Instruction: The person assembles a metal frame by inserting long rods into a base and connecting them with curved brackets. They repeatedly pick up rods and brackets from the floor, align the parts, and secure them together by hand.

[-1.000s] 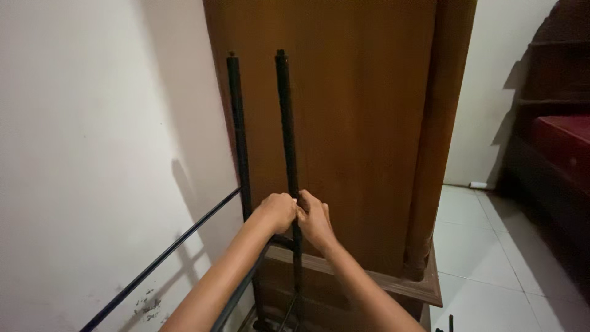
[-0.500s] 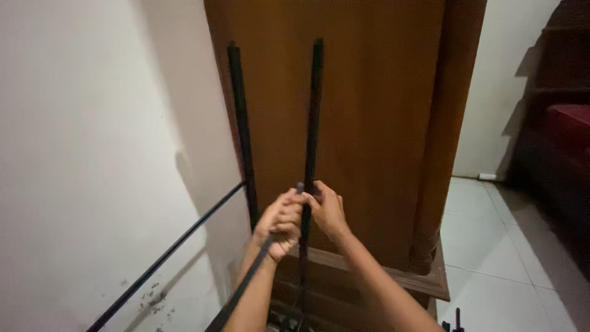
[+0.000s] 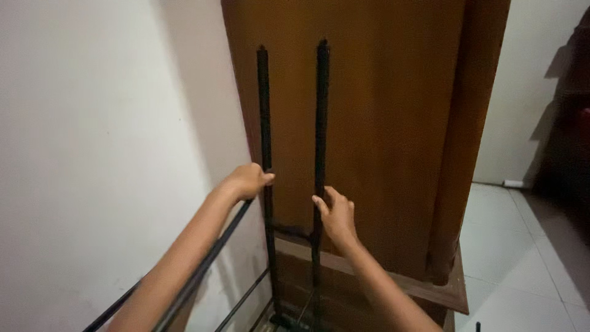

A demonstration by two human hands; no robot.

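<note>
Left hand (image 3: 247, 182) apparently grips left black pole (image 3: 264, 154); right hand (image 3: 338, 215) unclenched beside right pole (image 3: 321, 135).

The tall brown wooden cabinet (image 3: 381, 123) runs out past the top edge, so its upper end stays unseen. Both forearms are cut by the bottom edge. The two upright black metal rods (image 3: 321, 123) sink into a dim, blurred tangle at bottom centre, where their feet cannot be made out. A slanting thin black bar (image 3: 203, 270) leaves at lower left. At far right, dark furniture (image 3: 568, 123) is clipped and too murky to identify.
</note>
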